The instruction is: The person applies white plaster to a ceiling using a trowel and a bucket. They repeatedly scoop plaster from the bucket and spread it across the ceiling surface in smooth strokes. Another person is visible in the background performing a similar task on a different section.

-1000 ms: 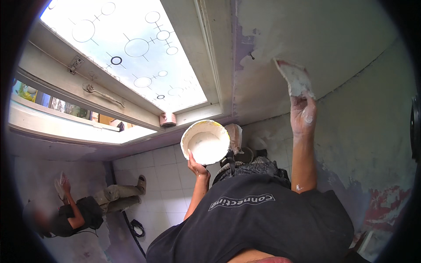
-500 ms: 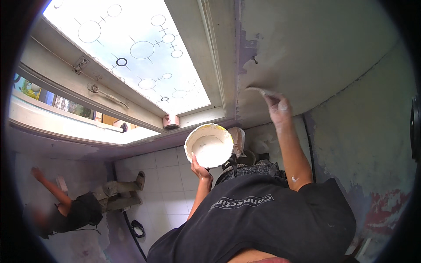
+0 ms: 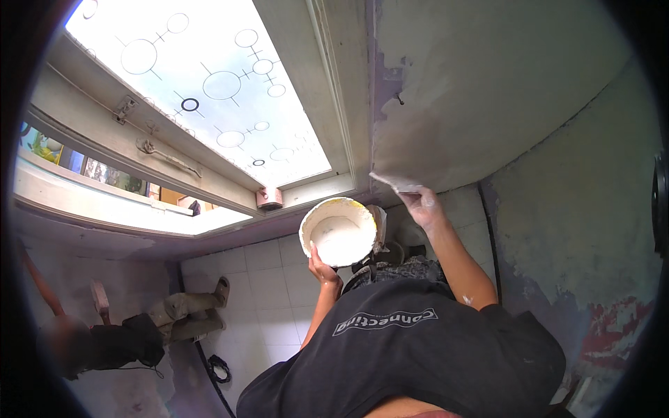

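Note:
My left hand (image 3: 324,268) is closed on the near rim of a round white bucket (image 3: 306,230), its thumb inside the edge. White putty-like paste (image 3: 341,240) covers the bucket's bottom. In my right hand (image 3: 423,207), smeared with white, is a putty knife (image 3: 391,182), seen nearly edge-on as a thin whitish strip. Its tip lies by the corner where the patchy grey wall (image 3: 474,90) meets the window frame; whether it touches is unclear.
A window with a patterned pane (image 3: 230,70) and metal latch (image 3: 167,157) fills the upper left. A pinkish tin (image 3: 269,198) stands on its sill. At left, a co-worker (image 3: 139,341) holds a flat board (image 3: 100,298). A black cable coil (image 3: 219,369) lies on the tiled floor (image 3: 268,292).
My right hand and the putty knife have moved nearer and to the left along the wall. The bucket has shifted slightly right. The co-worker's arms have moved.

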